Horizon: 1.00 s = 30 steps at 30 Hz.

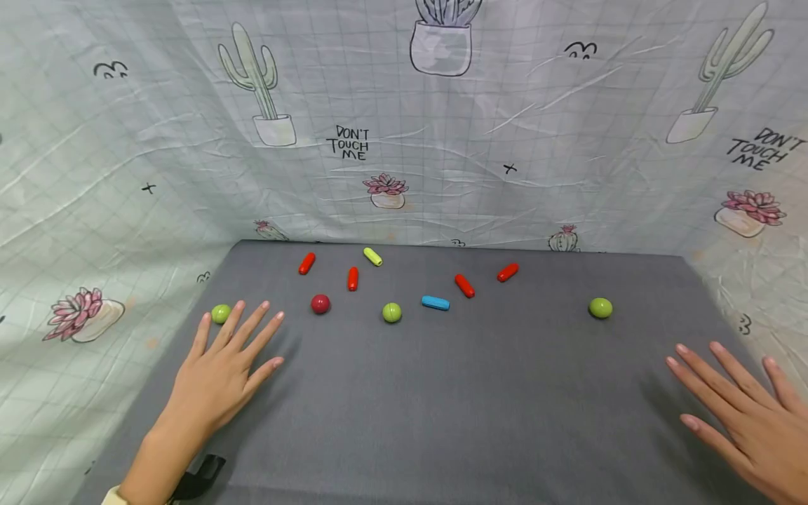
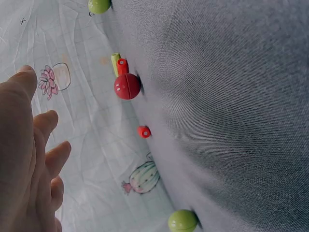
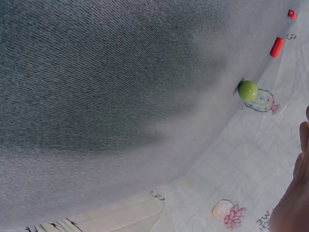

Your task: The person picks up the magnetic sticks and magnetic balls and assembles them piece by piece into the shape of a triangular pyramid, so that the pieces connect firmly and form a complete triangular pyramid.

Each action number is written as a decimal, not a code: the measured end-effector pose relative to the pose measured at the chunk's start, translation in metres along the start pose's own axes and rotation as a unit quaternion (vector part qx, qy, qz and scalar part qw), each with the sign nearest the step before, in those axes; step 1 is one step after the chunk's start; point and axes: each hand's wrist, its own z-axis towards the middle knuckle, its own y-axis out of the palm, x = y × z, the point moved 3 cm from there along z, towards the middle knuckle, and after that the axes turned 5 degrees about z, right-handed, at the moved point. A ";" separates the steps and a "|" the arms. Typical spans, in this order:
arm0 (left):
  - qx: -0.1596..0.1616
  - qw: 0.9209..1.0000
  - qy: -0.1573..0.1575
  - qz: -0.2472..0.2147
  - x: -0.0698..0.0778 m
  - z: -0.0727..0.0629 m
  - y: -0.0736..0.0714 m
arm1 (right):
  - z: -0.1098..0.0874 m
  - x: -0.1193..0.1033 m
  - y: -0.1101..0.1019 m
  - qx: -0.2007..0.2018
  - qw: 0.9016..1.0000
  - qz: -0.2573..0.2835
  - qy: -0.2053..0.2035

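Holding left hand and right hand splayed, gripping nothing. Note left green ball and right green ball well apart, probably for separate reach.

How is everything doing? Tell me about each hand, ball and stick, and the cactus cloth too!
Left hand: open, fingers spread, empty
Right hand: open, fingers spread, empty
Green balls: apart, not held
Red ball: not held
Red sticks: lying down, apart
Yellow stick: lying down
Blue stick: lying down
Cloth: hanging, wrinkled
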 end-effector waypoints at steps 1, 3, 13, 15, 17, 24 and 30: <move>0.000 1.000 0.001 -0.001 0.001 0.000 0.000 | 0.000 0.000 0.000 -0.005 1.000 -0.003 0.004; 0.002 1.000 0.002 -0.001 0.001 0.000 0.001 | 0.001 -0.001 0.000 -0.011 1.000 -0.007 0.010; 0.004 1.000 0.001 -0.011 0.006 0.003 0.001 | 0.010 -0.007 -0.007 0.002 1.000 -0.008 -0.013; 0.004 1.000 -0.002 -0.022 0.008 0.004 0.001 | 0.012 -0.008 -0.007 0.001 1.000 -0.007 -0.020; 0.003 0.999 -0.005 -0.039 0.011 0.006 0.002 | 0.014 -0.009 -0.006 0.000 1.000 0.000 -0.026; -0.002 0.997 -0.014 -0.080 0.024 0.018 0.006 | 0.022 -0.016 -0.001 0.011 0.997 0.053 -0.050; 0.004 0.994 -0.014 -0.113 0.040 0.032 0.008 | 0.034 -0.026 0.004 0.027 0.993 0.086 -0.079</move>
